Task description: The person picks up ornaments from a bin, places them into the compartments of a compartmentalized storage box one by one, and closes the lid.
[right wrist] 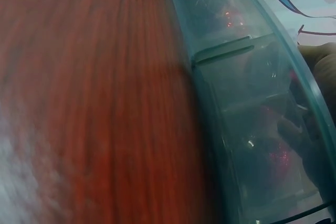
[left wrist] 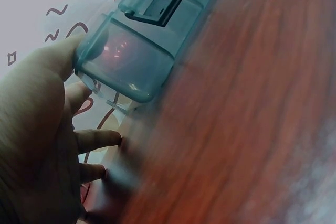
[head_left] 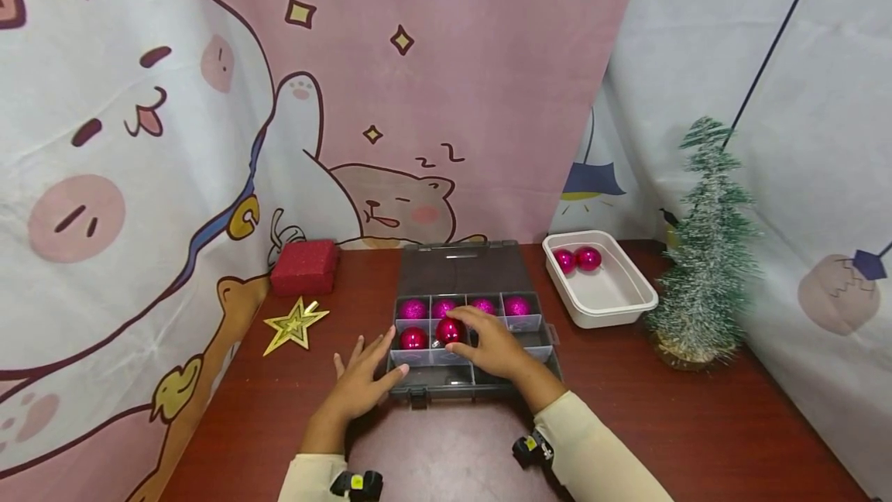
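A clear grey divided box point(head_left: 481, 391) stands on the table with its lid folded back. Several glittery magenta ornament balls point(head_left: 517, 306) fill its back row, and a shiny one point(head_left: 413, 338) sits in the left compartment of the middle row. My right hand point(head_left: 493, 343) pinches another shiny magenta ornament ball point(head_left: 449, 330) at the compartment beside it; whether the ball touches the bottom I cannot tell. With fingers spread, my left hand point(head_left: 362, 386) steadies the box's front left corner. The left wrist view shows that hand's thumb at the box wall point(left wrist: 131, 66).
Right of the box, a white tray point(head_left: 609, 318) holds two shiny ornament balls point(head_left: 588, 258). Beyond it stands a small frosted Christmas tree point(head_left: 704, 269). On the left lie a gold star point(head_left: 296, 325) and a red box point(head_left: 303, 268). Printed cloth point(head_left: 488, 60) hangs behind.
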`<move>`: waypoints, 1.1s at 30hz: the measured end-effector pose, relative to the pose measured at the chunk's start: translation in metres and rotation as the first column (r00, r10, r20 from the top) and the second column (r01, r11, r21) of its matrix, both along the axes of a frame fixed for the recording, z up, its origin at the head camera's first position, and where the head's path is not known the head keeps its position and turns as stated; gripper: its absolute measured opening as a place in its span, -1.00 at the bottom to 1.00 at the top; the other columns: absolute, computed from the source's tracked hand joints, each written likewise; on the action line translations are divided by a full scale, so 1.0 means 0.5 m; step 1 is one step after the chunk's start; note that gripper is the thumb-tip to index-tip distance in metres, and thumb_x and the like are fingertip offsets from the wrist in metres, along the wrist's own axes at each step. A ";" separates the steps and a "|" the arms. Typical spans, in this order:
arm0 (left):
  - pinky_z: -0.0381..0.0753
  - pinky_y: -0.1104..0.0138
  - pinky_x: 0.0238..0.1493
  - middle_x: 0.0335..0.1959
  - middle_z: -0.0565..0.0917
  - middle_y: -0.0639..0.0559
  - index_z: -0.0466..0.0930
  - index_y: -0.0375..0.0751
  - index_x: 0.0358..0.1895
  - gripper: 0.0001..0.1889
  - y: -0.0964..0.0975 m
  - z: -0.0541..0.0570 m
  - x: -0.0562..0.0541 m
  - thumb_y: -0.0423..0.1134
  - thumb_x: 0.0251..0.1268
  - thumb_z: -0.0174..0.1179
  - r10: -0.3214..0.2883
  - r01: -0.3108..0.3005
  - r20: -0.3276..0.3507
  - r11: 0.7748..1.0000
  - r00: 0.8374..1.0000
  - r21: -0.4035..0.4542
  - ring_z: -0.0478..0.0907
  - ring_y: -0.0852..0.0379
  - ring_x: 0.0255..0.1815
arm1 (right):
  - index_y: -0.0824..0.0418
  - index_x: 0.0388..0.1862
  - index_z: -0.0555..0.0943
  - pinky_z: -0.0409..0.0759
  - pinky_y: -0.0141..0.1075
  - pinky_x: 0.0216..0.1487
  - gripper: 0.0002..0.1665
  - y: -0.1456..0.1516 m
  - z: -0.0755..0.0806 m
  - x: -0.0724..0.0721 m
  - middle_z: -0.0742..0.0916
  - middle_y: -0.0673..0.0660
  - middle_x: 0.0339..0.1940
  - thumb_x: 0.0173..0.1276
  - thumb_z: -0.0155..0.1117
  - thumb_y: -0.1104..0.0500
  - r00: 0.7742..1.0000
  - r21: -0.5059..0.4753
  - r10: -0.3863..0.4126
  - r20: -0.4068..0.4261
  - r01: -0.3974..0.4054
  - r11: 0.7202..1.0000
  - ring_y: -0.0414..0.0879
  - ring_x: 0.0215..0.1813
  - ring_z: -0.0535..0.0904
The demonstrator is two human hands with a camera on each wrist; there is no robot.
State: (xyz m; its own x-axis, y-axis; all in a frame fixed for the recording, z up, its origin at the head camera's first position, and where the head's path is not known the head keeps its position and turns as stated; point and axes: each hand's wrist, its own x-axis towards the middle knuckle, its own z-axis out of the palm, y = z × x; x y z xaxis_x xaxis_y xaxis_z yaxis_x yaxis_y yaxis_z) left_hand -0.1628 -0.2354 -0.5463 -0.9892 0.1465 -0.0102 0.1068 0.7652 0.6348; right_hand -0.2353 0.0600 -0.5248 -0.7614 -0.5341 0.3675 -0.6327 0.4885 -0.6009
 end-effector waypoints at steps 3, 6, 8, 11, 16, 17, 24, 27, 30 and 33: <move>-0.62 -0.64 0.54 0.76 0.28 -0.20 0.08 0.25 0.80 -0.09 0.000 0.001 -0.001 0.35 0.51 0.20 -0.001 0.001 -0.002 1.000 1.000 -0.001 -0.18 -0.56 0.82 | 0.25 0.47 0.63 0.59 0.21 0.51 -0.28 0.000 0.001 0.000 0.72 0.24 0.44 0.41 0.61 0.04 1.000 0.019 -0.001 0.003 0.001 1.000 0.23 0.51 0.64; -0.62 -0.64 0.54 0.76 0.28 -0.21 0.08 0.25 0.80 -0.09 0.000 0.000 -0.002 0.35 0.51 0.20 -0.002 0.002 -0.002 1.000 1.000 -0.001 -0.18 -0.56 0.82 | 0.24 0.49 0.62 0.56 0.23 0.55 -0.27 0.000 0.000 0.001 0.71 0.24 0.46 0.42 0.60 0.03 1.000 0.040 -0.002 0.004 0.002 0.999 0.24 0.54 0.61; -0.62 -0.64 0.54 0.76 0.29 -0.20 0.08 0.26 0.80 -0.09 0.000 0.000 -0.002 0.36 0.51 0.19 -0.002 0.002 -0.003 1.000 1.000 -0.002 -0.17 -0.56 0.82 | 0.24 0.49 0.61 0.54 0.24 0.56 -0.27 0.000 -0.001 0.001 0.70 0.24 0.47 0.43 0.59 0.03 1.000 0.051 -0.004 0.000 0.004 0.999 0.25 0.55 0.60; -0.61 -0.64 0.54 0.76 0.29 -0.20 0.08 0.26 0.80 -0.09 0.000 -0.002 -0.002 0.36 0.51 0.19 -0.001 0.001 -0.005 1.000 1.000 -0.003 -0.17 -0.56 0.82 | 0.24 0.50 0.61 0.52 0.27 0.57 -0.28 0.000 -0.002 0.001 0.70 0.25 0.47 0.45 0.57 0.02 1.000 0.062 -0.003 -0.006 0.004 0.998 0.27 0.55 0.59; -0.61 -0.65 0.54 0.76 0.30 -0.20 0.09 0.26 0.80 -0.10 -0.001 -0.004 -0.001 0.36 0.51 0.19 0.000 0.000 -0.012 1.000 1.000 -0.002 -0.16 -0.56 0.82 | 0.23 0.52 0.59 0.52 0.28 0.56 -0.27 0.000 -0.002 0.002 0.68 0.26 0.49 0.47 0.55 0.00 1.000 0.072 0.001 0.008 -0.002 0.997 0.27 0.56 0.58; -0.61 -0.65 0.54 0.76 0.30 -0.20 0.09 0.26 0.80 -0.10 -0.001 -0.004 -0.001 0.36 0.51 0.19 -0.001 0.001 -0.012 1.000 1.000 -0.003 -0.16 -0.56 0.82 | 0.23 0.52 0.59 0.52 0.28 0.56 -0.27 0.000 -0.002 0.002 0.68 0.27 0.49 0.47 0.55 0.00 1.000 0.075 0.001 0.013 -0.002 0.997 0.27 0.57 0.57; -0.62 -0.63 0.54 0.77 0.29 -0.19 0.07 0.27 0.80 -0.09 0.001 -0.001 -0.004 0.37 0.51 0.19 0.001 -0.001 -0.003 1.000 1.000 -0.006 -0.18 -0.55 0.83 | 0.24 0.52 0.58 0.52 0.26 0.58 -0.27 0.001 -0.002 0.000 0.68 0.27 0.49 0.48 0.54 0.02 1.000 0.086 -0.010 0.022 0.008 0.996 0.26 0.57 0.57; -0.62 -0.63 0.55 0.76 0.29 -0.19 0.07 0.27 0.80 -0.09 0.001 0.000 -0.003 0.37 0.51 0.19 0.003 -0.003 -0.002 1.000 1.000 -0.006 -0.18 -0.55 0.83 | 0.24 0.52 0.59 0.51 0.26 0.58 -0.28 0.001 -0.004 -0.001 0.68 0.27 0.49 0.47 0.55 0.02 1.000 0.087 -0.012 0.021 0.010 0.996 0.26 0.57 0.57; -0.62 -0.63 0.55 0.76 0.29 -0.19 0.07 0.27 0.80 -0.09 0.001 0.002 -0.002 0.37 0.51 0.19 0.002 -0.002 0.003 1.000 1.000 -0.005 -0.18 -0.55 0.83 | 0.22 0.52 0.59 0.50 0.27 0.59 -0.27 0.000 -0.004 -0.001 0.67 0.27 0.50 0.47 0.55 0.01 0.999 0.087 -0.016 0.030 0.013 0.996 0.27 0.58 0.56; -0.62 -0.63 0.55 0.77 0.28 -0.19 0.07 0.27 0.80 -0.09 0.001 0.002 -0.001 0.36 0.51 0.19 0.001 -0.001 0.005 1.000 1.000 -0.005 -0.18 -0.54 0.83 | 0.22 0.52 0.59 0.50 0.27 0.59 -0.27 0.000 -0.005 -0.001 0.67 0.27 0.51 0.46 0.56 0.01 0.999 0.081 -0.015 0.039 0.012 0.997 0.28 0.59 0.55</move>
State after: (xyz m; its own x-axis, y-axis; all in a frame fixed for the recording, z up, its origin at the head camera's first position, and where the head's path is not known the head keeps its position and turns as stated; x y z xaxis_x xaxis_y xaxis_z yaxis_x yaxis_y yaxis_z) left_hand -0.1632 -0.2348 -0.5453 -0.9892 0.1458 -0.0156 0.1033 0.7685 0.6314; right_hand -0.2355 0.0598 -0.5274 -0.7815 -0.5506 0.2934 -0.6026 0.5444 -0.5835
